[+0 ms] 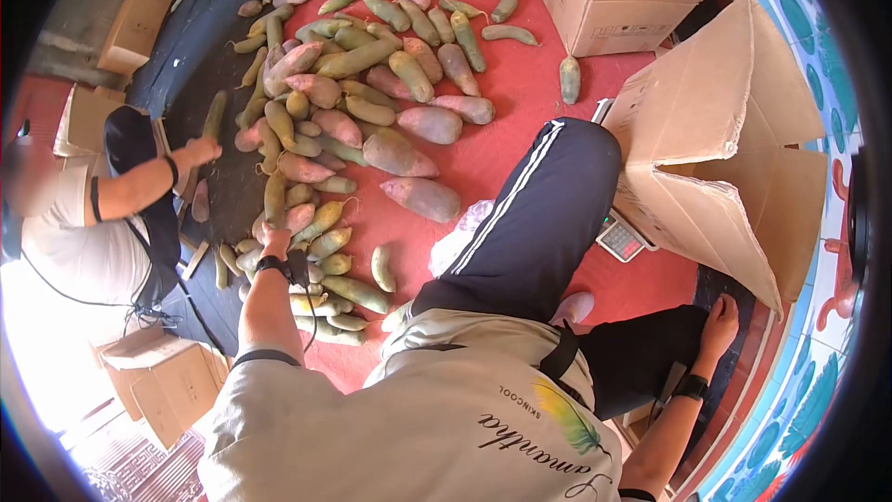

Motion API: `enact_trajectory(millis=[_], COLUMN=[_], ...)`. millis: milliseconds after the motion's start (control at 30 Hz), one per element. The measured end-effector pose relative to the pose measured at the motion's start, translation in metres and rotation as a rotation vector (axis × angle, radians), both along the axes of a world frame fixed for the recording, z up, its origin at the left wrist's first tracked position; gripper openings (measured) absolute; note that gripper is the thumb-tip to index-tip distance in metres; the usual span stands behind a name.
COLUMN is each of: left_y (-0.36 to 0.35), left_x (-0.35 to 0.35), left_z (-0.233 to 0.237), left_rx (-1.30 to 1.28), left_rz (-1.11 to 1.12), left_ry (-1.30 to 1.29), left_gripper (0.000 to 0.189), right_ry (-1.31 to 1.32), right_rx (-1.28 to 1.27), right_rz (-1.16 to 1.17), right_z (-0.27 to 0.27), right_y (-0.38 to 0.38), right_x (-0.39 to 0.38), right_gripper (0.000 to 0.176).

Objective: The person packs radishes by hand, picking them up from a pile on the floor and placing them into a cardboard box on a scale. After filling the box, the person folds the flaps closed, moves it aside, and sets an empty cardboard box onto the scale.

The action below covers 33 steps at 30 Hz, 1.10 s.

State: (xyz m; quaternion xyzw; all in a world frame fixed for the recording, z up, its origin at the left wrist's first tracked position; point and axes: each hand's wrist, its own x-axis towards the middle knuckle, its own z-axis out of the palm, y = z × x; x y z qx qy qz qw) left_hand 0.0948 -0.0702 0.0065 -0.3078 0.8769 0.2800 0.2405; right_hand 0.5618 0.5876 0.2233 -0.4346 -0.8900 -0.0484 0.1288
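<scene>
At the near edge of the radish pile, my left hand (276, 240) is closed around the lower end of a green radish (274, 199), which points away from me. Green radishes and pinkish-purple ones (398, 152) lie heaped around and beyond this hand. Far off on the right, my right hand (717, 325) rests by my bent knee, its fingers loosely bent and nothing seen in it. Nearest to it is a large open cardboard box (683, 177). A scale display with keys (621, 238) shows beside that box.
On the left, another person's hand (203, 151) holds a green radish (216, 115). A second open box (641, 2) stands at the back right. More boxes (167, 381) are at the left. A red mat (502, 84) lies under the radishes; a patterned wall borders the right.
</scene>
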Motion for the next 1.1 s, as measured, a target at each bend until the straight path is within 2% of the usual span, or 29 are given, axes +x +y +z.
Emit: enact_trajectory(millis=[67,100,167,200,233,333,367,433,467,500,567,633,700,767,800,833,900,933,1000,1100], left_y=[0.005,0.001,-0.008,-0.012,-0.01,-0.003,-0.003,0.001,0.004,0.003,0.024,0.049,0.063,0.07,0.079,0.072,0.116,0.136,0.17,0.208], left_x=[-0.01,-0.017,-0.022,-0.02,-0.02,-0.02,-0.02,-0.018,-0.02,-0.023,-0.023,-0.016,-0.002,0.011,0.019,0.017,0.037,0.045,0.061,0.067], left_z=[0.0,-0.011,-0.036,-0.041,-0.043,-0.048,-0.052,-0.066,-0.072,-0.075,-0.052,-0.036,-0.032,-0.04,-0.045,-0.059,-0.03,-0.013,0.021,0.052], left_rx=[-0.328,-0.328,-0.699,-0.644,-0.644,-0.238,-0.239,-0.139,-0.25,-0.249,0.167,0.158,0.195,0.546,0.672,0.829,0.929,0.932,1.092,1.138], left_rz=[-0.22,-0.232,-0.552,-0.47,-0.484,0.041,0.032,0.154,0.166,0.162,0.173,0.21,0.183,0.188,0.293,0.233,0.439,0.436,0.122,0.129], left_ry=[-0.225,-0.221,-0.345,-0.235,-0.232,0.069,0.07,0.092,0.102,0.106,-0.01,-0.052,0.033,-0.056,-0.071,-0.269,-0.278,-0.272,-0.296,-0.389], left_gripper=[0.061,0.061,0.056,0.058,0.058,0.062,0.062,0.071,0.074,0.074,0.044,0.042,0.037,0.029,0.026,0.025,0.023,0.023,0.027,0.031], right_ry=[0.009,-0.003,-0.018,-0.033,-0.05,-0.047,-0.047,-0.038,-0.034,-0.041,-0.044,-0.034,-0.033,-0.031,-0.013,0.004,0.017,0.025,0.038,0.064], right_rx=[-0.005,0.008,0.019,0.014,0.011,0.007,0.006,0.012,0.015,0.016,0.018,0.02,0.009,-0.006,-0.004,-0.002,-0.013,-0.02,-0.017,-0.014], right_rz=[-0.014,-0.003,-0.004,-0.007,-0.011,-0.007,-0.016,-0.01,-0.014,-0.019,-0.031,-0.001,-0.016,-0.027,-0.013,0.003,-0.005,-0.015,0.0,0.0], right_z=[0.0,-0.001,-0.001,0.001,0.002,0.003,0.002,-0.001,-0.001,-0.001,-0.001,0.0,0.002,0.004,0.005,0.004,0.002,0.002,0.001,0.002], right_y=[0.0,0.001,-0.002,-0.002,-0.003,-0.005,-0.005,-0.002,0.0,-0.001,-0.004,-0.008,-0.011,-0.012,-0.013,-0.013,-0.012,-0.011,-0.01,-0.014], right_x=[0.001,0.002,0.001,0.0,-0.001,-0.001,0.0,0.001,0.0,0.0,-0.004,-0.01,-0.015,-0.019,-0.02,-0.02,-0.019,-0.018,-0.015,-0.013], right_gripper=[0.014,0.014,0.013,0.014,0.014,0.014,0.014,0.013,0.013,0.013,0.013,0.014,0.014,0.014,0.014,0.014,0.014,0.014,0.014,0.014])
